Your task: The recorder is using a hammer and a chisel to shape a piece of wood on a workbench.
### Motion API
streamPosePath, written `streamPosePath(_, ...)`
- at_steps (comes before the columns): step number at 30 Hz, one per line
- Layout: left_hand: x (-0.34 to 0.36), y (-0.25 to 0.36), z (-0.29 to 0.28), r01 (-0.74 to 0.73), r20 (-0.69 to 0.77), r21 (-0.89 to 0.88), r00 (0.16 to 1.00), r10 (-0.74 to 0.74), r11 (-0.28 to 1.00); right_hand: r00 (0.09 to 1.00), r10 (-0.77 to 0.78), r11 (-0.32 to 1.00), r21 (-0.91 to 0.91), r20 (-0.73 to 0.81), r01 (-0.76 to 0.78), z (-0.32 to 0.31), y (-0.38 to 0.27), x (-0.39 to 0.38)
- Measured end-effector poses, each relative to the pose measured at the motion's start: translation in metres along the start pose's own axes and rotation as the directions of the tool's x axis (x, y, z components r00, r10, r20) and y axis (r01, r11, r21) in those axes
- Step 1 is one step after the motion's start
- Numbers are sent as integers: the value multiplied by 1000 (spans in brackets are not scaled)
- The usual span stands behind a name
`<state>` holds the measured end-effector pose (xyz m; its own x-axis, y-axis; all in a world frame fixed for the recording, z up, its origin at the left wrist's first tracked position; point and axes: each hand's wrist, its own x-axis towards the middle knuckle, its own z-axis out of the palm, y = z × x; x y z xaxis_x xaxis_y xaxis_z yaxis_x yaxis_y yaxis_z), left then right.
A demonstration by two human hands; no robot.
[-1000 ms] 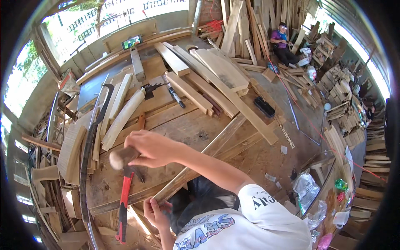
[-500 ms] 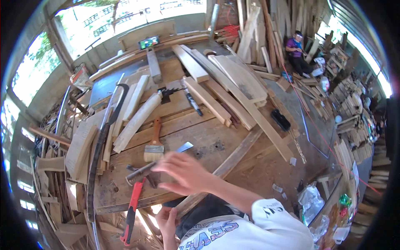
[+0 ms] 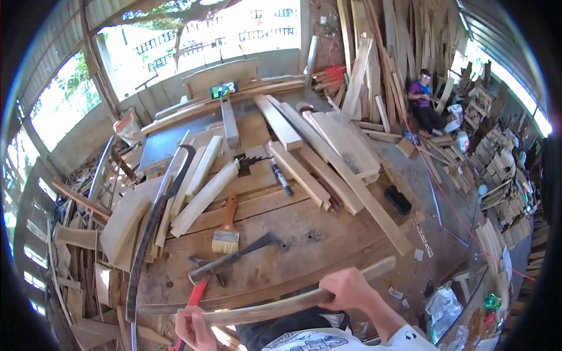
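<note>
A long, narrow wooden strip (image 3: 269, 308) lies across in front of my body at the bench's near edge, its right end tilted up and away. My left hand (image 3: 196, 329) is closed around its left end. Nearer the right end, my right hand (image 3: 350, 289) grips it from above. Just beyond the left hand are a red-handled tool (image 3: 198, 292), partly hidden by that hand, and a dark-bladed tool (image 3: 234, 258) with a round grip. Past them lies a flat paintbrush (image 3: 226, 238) with a wooden handle.
Several planks (image 3: 336, 158) cover the far part of the workbench (image 3: 328, 240), with a marker (image 3: 282, 179) among them. A long curved blade (image 3: 158, 207) lies at the left. A black brush-like object (image 3: 398, 200) is at the right. A person (image 3: 425, 99) sits at the back right.
My right hand has left the dark-bladed tool and moved right onto the strip. The strip has swung from a steep slant to nearly crosswise, and my left hand has shifted left with it.
</note>
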<state>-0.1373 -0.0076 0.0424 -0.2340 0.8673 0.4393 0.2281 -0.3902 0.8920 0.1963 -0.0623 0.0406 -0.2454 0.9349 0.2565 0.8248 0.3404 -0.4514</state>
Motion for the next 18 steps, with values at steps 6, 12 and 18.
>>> streamPosePath(6,-4,2,37,195,418,35,888,-192,980,901,309,890,242,304,-387,12,-3,-83)
streamPosePath(12,-53,-4,95,299,461,-189,868,-185,935,760,322,591,507,565,-627,46,5,-153)
streamPosePath(18,-97,-26,109,814,750,-281,517,-413,508,806,455,747,331,378,-577,60,-1,-183)
